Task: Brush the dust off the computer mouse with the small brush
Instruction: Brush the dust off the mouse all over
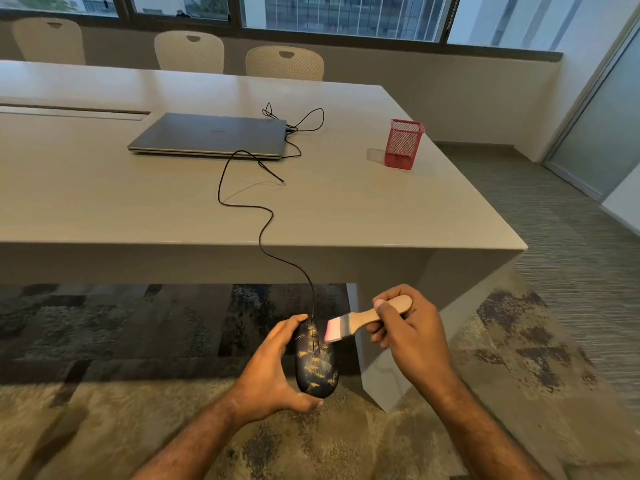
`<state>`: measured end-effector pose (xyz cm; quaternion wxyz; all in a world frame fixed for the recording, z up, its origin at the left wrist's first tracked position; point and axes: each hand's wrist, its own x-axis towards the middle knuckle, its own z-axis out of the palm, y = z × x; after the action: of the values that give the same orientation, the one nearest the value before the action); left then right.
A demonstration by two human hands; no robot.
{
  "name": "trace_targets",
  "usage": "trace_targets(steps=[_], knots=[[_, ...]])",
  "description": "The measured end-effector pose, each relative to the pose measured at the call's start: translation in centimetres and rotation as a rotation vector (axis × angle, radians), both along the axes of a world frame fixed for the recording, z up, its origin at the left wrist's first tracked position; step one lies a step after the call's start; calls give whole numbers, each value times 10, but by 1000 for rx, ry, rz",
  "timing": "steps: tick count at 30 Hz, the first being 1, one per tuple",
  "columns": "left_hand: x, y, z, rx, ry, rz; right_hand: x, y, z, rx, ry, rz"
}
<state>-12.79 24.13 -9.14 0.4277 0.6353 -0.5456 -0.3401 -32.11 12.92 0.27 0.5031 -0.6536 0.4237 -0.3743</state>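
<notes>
A black computer mouse (317, 363) speckled with yellowish dust is held in front of the table's near edge, above the carpet. My left hand (273, 368) grips it from the left side and underneath. Its black cable (263, 237) runs up over the table edge to the laptop. My right hand (405, 336) holds the wooden handle of a small brush (360, 322). The brush's pink bristles touch the mouse's upper right edge near the buttons.
The grey table (381, 216) carries a closed grey laptop (211, 135) and a red mesh pen holder (403, 143) near its right side. Three pale chairs (284, 62) stand behind it under the windows. Patterned carpet (138, 341) lies below.
</notes>
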Motion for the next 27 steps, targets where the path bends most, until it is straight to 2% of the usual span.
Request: trace_targets(steps=[3,7,13,18,22,25,27], knots=[[-1,0,1,0,-3,10,-3,-2,2,3,-55,-33],[-2,-3,2,1,5,14,-2,1,1,93,-73,40],[-4,-4,0,-6,2,9,-3,-1,3,53,-119,-34],[-4,-3,-1,0,18,10,-3,6,-1,-8,-26,21],[-5,-3,-2,-11,20,15,-8,5,2,-14,-106,12],[-5,-4,-1,-17,20,17,-7,6,1,20,-58,68],[-5,-4,-1,-15,21,12,-9,5,1,-3,-40,31]])
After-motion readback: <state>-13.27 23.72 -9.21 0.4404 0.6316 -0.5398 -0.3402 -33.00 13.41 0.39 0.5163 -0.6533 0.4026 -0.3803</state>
